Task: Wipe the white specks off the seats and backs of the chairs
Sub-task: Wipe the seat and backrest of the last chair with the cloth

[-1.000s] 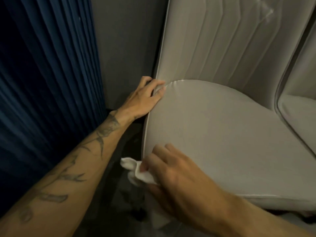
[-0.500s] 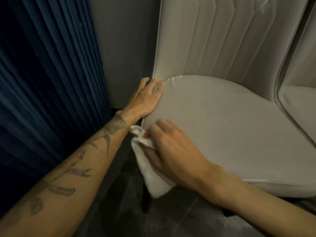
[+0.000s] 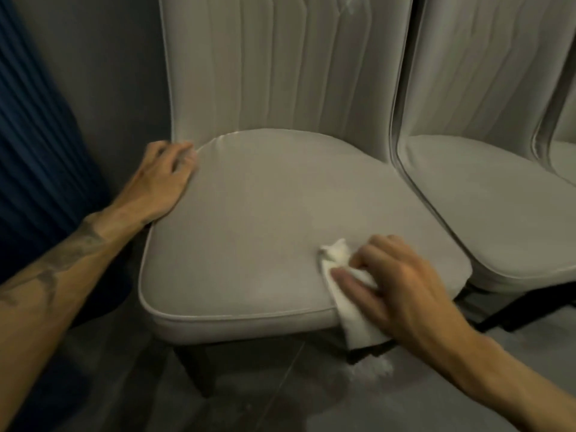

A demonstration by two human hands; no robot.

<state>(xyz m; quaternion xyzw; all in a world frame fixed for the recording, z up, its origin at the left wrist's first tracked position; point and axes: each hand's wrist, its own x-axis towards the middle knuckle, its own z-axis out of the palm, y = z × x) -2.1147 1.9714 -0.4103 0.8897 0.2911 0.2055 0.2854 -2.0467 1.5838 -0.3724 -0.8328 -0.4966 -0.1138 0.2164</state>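
Chair seat (image 3: 249,229) lies right before me, smooth grey padding with a piped rim, its ribbed back (image 3: 280,63) rising behind. My right hand (image 3: 402,285) has fingers (image 3: 371,251) curled round a soft white cloth (image 3: 358,319) near the front right edge. The cloth's tail hangs over the rim, I'd guess so specks fall to the floor (image 3: 249,400), where a white dusting (image 3: 374,367) lies. My left hand (image 3: 159,182) rests on the back left corner, fingers relaxed and holding nothing, likely steadying the chair.

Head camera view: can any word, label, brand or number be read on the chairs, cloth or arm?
None can be read.
The near chair, the white cloth and the blue curtain show no print.
The forearm tattoo is blurred; no letters show.
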